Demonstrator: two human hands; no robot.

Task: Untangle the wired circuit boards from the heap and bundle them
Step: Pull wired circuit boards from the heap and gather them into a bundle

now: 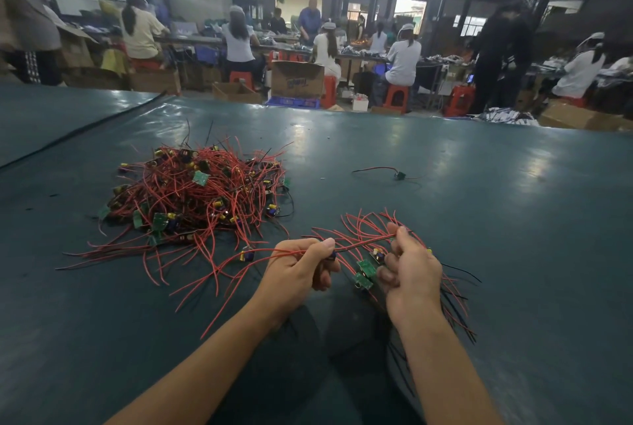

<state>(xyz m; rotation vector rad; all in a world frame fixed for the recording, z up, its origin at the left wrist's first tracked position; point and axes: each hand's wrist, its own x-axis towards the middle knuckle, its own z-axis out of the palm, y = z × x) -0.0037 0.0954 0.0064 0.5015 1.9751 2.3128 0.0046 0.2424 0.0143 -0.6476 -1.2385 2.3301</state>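
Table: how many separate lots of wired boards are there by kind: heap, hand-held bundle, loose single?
Heap: 1
Bundle held by left hand and right hand: 1
Loose single board: 1
Total: 3

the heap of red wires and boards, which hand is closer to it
Left. The left hand is just off the heap's near-right edge, gripping a red wire. The right hand is farther right, holding the bundle.
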